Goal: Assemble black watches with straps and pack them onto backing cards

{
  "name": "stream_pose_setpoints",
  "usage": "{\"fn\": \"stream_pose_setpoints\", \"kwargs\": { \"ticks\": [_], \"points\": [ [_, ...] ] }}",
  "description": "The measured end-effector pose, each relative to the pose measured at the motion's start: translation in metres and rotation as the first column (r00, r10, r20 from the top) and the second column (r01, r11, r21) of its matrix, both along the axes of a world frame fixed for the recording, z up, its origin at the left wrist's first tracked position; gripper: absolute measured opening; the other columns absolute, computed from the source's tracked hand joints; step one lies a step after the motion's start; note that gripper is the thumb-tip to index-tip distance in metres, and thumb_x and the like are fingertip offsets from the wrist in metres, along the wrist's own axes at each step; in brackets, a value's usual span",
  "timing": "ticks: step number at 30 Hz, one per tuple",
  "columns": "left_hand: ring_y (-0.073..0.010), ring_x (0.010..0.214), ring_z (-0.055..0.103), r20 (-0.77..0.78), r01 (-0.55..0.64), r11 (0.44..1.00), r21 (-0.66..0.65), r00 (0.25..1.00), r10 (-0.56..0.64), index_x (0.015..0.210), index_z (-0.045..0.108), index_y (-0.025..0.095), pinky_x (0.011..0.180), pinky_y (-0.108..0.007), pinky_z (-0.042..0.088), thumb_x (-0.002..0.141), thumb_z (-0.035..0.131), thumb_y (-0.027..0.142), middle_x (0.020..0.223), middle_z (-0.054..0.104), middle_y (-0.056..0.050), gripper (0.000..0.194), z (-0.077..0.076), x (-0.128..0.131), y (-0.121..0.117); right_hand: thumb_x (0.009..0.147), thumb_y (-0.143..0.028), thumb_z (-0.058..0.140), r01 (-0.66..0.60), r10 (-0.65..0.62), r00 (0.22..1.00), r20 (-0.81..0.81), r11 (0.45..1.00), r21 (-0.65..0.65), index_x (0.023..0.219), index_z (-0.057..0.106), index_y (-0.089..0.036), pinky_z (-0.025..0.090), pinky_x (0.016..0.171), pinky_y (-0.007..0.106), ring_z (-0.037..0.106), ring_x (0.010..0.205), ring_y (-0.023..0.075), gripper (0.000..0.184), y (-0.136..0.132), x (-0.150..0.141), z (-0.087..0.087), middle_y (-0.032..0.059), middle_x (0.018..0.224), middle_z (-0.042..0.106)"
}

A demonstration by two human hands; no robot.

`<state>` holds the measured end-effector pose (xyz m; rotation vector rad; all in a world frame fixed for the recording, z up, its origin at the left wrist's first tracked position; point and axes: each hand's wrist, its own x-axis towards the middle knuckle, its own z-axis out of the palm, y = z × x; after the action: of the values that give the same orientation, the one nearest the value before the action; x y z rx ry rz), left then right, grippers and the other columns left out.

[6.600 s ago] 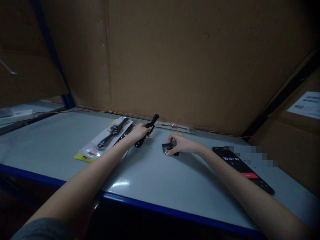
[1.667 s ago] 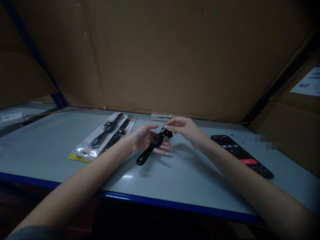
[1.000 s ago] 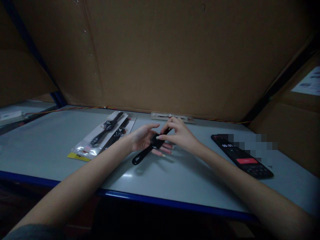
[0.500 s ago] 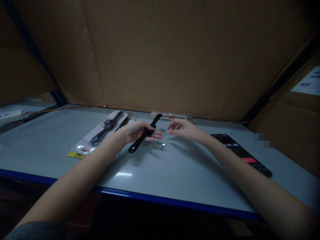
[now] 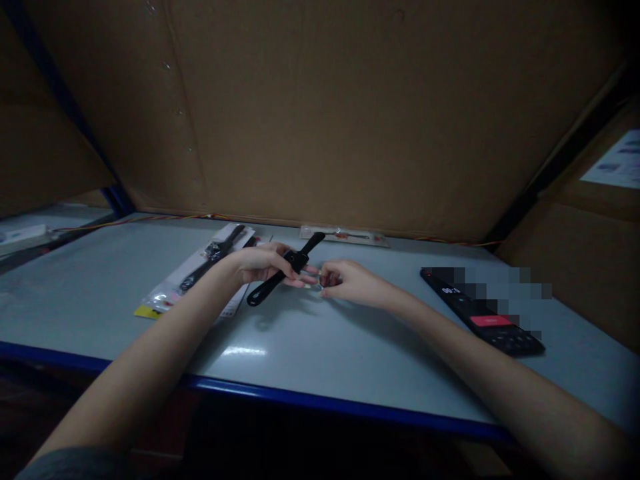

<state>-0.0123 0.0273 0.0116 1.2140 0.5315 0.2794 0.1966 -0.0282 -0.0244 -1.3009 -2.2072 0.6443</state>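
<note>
From the head camera, the left hand holds a long black rubber watch strap. Its grip is shut around the middle of the strap, by the dark watch body. The strap lies on a slant, held up in the hand. One end points down and left, and the other points up and right, away from the person. The right hand is just to the right of the left fingertips, and it is the farther hand from the strap. Its grip is a small pinch on a tiny shiny thing, mostly hidden by the fingers. Below is a pale grey surface. Clear plastic packs with black straps lie to the left, and a black phone lies to the right.
</note>
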Motion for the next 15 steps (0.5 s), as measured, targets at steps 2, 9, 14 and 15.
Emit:
{"fn": "stream_pose_setpoints", "kwargs": {
  "ticks": [2, 9, 14, 15],
  "points": [
    [-0.0267, 0.098, 0.062, -0.003, 0.022, 1.000, -0.003, 1.000, -0.022, 0.100, 0.051, 0.003, 0.080, -0.032, 0.053, 0.060, 0.062, -0.006, 0.109, 0.061, -0.022, 0.043, -0.003, 0.001, -0.001, 0.066, -0.020, 0.062, 0.037, -0.038, 0.997, -0.070, 0.999, -0.018, 0.069, 0.053, -0.017, 0.038, 0.054, 0.025, 0.054, 0.061, 0.0132, 0.010, 0.000, 0.002, 0.004, -0.0001, 0.065, 0.058],
    [-0.0290, 0.101, 0.061, 0.031, 0.075, 0.996, -0.043, 0.997, -0.074, 0.108, 0.049, 0.000, 0.087, -0.039, 0.048, 0.063, 0.054, -0.002, 0.109, 0.061, -0.022, 0.046, -0.012, 0.012, -0.008, 0.066, -0.022, 0.063, 0.085, -0.120, 0.905, -0.409, 0.991, -0.101, 0.072, 0.056, -0.016, 0.047, 0.055, 0.028, 0.059, 0.056, 0.0139, 0.010, -0.001, 0.008, 0.025, 0.0006, 0.061, 0.060],
    [-0.0269, 0.099, 0.062, 0.058, 0.105, 0.993, -0.060, 0.993, -0.102, 0.108, 0.050, 0.003, 0.091, -0.043, 0.045, 0.061, 0.048, -0.003, 0.103, 0.065, -0.017, 0.047, -0.013, 0.019, -0.017, 0.073, -0.018, 0.057, 0.071, -0.030, 0.973, -0.227, 0.982, 0.173, 0.080, 0.067, -0.016, 0.044, 0.061, 0.029, 0.059, 0.066, 0.0151, 0.012, -0.013, -0.005, 0.030, 0.0052, 0.074, 0.065],
    [-0.0266, 0.098, 0.062, 0.065, 0.106, 0.992, -0.063, 0.993, -0.102, 0.107, 0.049, 0.004, 0.090, -0.044, 0.046, 0.060, 0.047, -0.003, 0.100, 0.066, -0.016, 0.048, -0.014, 0.020, -0.018, 0.074, -0.015, 0.056, 0.054, -0.016, 0.988, -0.152, 0.967, 0.250, 0.083, 0.067, -0.017, 0.043, 0.063, 0.029, 0.059, 0.069, 0.0151, 0.015, -0.015, -0.008, 0.030, 0.0050, 0.076, 0.066]
  ]
}}
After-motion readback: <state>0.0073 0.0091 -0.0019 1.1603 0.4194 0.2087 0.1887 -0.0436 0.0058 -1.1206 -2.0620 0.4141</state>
